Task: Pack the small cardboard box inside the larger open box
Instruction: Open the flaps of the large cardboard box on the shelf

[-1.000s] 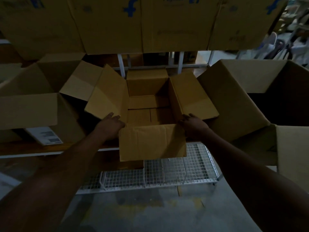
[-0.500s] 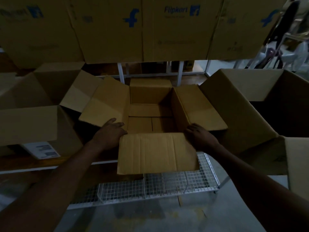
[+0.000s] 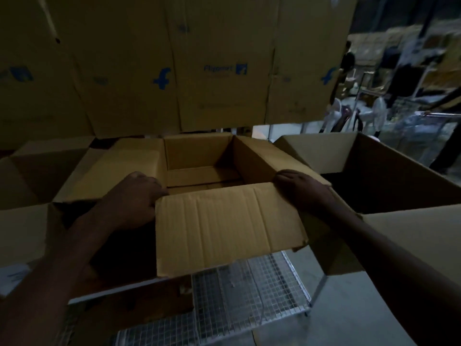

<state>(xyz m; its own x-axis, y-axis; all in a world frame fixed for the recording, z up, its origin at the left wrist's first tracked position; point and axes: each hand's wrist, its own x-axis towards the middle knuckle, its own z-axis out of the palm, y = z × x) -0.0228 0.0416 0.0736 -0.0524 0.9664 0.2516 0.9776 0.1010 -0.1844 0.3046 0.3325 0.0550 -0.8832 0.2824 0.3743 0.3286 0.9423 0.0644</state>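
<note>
An open brown cardboard box (image 3: 199, 156) is in the middle of the head view, all its flaps spread out and its inside empty. My left hand (image 3: 132, 198) grips its near left corner where the left flap meets the front flap. My right hand (image 3: 299, 186) grips the near right corner. The front flap (image 3: 227, 228) hangs toward me between my forearms. A larger open box (image 3: 399, 176) stands directly to the right, its dark inside partly visible.
Another open box (image 3: 32, 176) stands at the left. A wall of printed cartons (image 3: 212, 71) rises behind. A white wire-mesh rack (image 3: 249, 290) lies below the box. Grey floor lies at the lower right. Dim warehouse clutter sits far right.
The box between my hands has come up and closer to me, and the view has tilted upward. Both hands stay on its near corners.
</note>
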